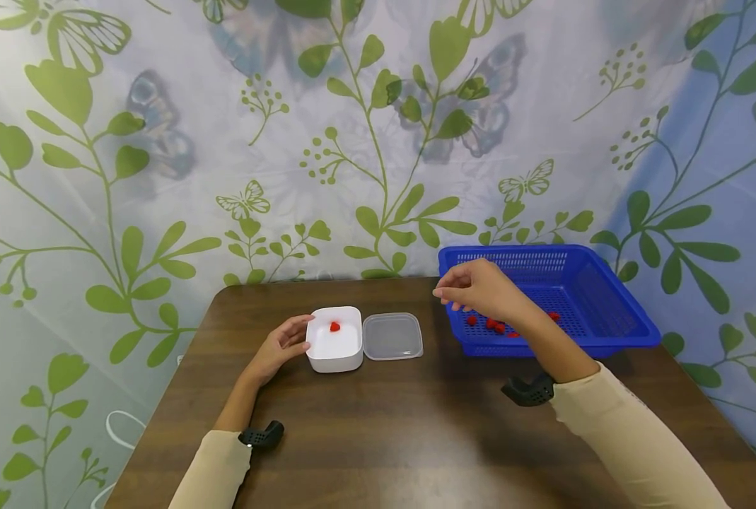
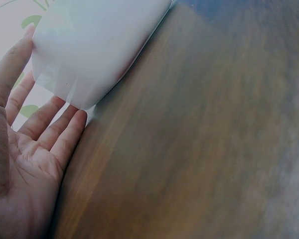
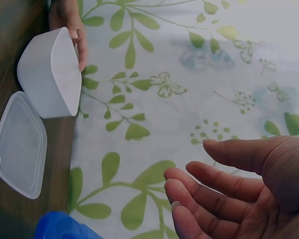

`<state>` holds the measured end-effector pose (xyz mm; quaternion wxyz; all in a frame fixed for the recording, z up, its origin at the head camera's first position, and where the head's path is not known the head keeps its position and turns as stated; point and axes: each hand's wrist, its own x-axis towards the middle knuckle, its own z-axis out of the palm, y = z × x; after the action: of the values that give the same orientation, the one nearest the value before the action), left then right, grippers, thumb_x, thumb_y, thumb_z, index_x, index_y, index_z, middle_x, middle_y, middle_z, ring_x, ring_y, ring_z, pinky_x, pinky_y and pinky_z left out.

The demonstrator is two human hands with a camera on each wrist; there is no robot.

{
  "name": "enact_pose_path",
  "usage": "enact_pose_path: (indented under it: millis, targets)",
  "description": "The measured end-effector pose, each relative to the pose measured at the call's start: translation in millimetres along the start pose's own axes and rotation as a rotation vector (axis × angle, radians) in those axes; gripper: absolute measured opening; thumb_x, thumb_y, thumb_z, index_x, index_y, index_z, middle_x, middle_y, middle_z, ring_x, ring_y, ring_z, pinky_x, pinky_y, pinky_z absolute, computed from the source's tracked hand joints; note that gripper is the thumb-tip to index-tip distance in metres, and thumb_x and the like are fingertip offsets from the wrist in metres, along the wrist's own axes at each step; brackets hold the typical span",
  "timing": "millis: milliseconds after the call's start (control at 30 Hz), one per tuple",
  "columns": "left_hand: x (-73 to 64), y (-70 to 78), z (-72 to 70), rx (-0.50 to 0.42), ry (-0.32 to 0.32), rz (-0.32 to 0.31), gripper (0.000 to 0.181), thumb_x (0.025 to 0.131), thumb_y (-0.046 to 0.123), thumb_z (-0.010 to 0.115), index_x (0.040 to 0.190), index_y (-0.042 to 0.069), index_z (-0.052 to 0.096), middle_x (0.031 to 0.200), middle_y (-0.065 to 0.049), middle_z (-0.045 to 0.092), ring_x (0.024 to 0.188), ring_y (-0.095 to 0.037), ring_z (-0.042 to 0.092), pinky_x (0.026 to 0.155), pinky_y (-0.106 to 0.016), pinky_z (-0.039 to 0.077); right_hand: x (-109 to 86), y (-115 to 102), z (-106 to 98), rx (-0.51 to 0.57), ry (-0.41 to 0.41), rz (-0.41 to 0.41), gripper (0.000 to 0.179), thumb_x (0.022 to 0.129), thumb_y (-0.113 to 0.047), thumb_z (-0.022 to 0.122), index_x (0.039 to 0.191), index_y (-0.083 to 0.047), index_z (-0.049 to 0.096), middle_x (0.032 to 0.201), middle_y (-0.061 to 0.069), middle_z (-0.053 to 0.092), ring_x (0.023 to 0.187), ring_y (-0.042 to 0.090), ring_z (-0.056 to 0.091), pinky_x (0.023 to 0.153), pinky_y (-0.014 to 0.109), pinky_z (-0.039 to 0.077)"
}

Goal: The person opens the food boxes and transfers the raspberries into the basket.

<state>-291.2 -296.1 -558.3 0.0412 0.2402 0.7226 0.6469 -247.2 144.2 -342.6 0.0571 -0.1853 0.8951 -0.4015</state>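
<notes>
A white square container (image 1: 335, 359) stands on the table with one small red piece (image 1: 334, 326) inside it. My left hand (image 1: 281, 349) rests against its left side, thumb and fingertips touching the wall and rim. In the left wrist view, the fingers of that hand are mostly extended against the container (image 2: 99, 45). Above the left edge of a blue basket (image 1: 613, 304) hovers my right hand (image 1: 482, 288), its fingers loosely bent. The right wrist view shows nothing between thumb and fingers of this hand (image 3: 234, 191). Several small red pieces (image 1: 492, 323) lie in the basket; their kind is too small to tell.
A clear plastic lid (image 1: 392, 336) lies flat just right of the white container, between it and the basket. The brown wooden table (image 1: 378, 431) meets a leaf-patterned curtain (image 1: 257, 177) at its back edge.
</notes>
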Motion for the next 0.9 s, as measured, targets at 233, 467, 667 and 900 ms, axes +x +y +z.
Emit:
enact_pose_path:
  millis: [233, 467, 667, 900]
  targets:
    - [-1.2, 0.2, -0.4, -0.003, 0.0, 0.0, 0.055, 0.094, 0.0, 0.069, 0.144, 0.001, 0.048, 0.151, -0.023, 0.045, 0.14, -0.043, 0.039, 0.106, -0.021, 0.043, 6.0, -12, 17, 0.032, -0.031, -0.028, 0.018, 0.096, -0.023, 0.072, 0.102, -0.007, 0.076, 0.083, 0.002, 0.073, 0.073, 0.023, 0.069, 0.072, 0.049, 0.06]
    - [-0.1, 0.9, 0.8, 0.002, 0.007, 0.009, 0.054, 0.095, 0.002, 0.069, 0.145, 0.002, 0.048, 0.151, -0.022, 0.046, 0.14, -0.041, 0.041, 0.105, -0.021, 0.043, 14.6, -21, 31, 0.022, -0.046, -0.072, 0.014, 0.095, -0.022, 0.073, 0.099, -0.008, 0.076, 0.08, 0.001, 0.073, 0.067, 0.018, 0.068, 0.063, 0.034, 0.058]
    - [0.5, 0.1, 1.5, -0.008, 0.006, 0.012, 0.054, 0.095, 0.0, 0.068, 0.145, 0.001, 0.048, 0.151, -0.023, 0.045, 0.14, -0.043, 0.04, 0.106, -0.02, 0.042, 20.1, -27, 42, 0.041, -0.067, -0.098, 0.017, 0.095, -0.021, 0.073, 0.1, -0.006, 0.076, 0.077, 0.0, 0.071, 0.067, 0.017, 0.067, 0.062, 0.032, 0.058]
    - [0.6, -2.3, 0.1, -0.01, -0.002, 0.016, 0.054, 0.095, -0.002, 0.067, 0.145, 0.0, 0.047, 0.151, -0.025, 0.044, 0.141, -0.045, 0.038, 0.105, -0.02, 0.042, 27.1, -34, 51, 0.032, -0.085, -0.116, 0.013, 0.095, -0.02, 0.073, 0.098, -0.008, 0.076, 0.076, -0.001, 0.07, 0.066, 0.016, 0.066, 0.061, 0.033, 0.057]
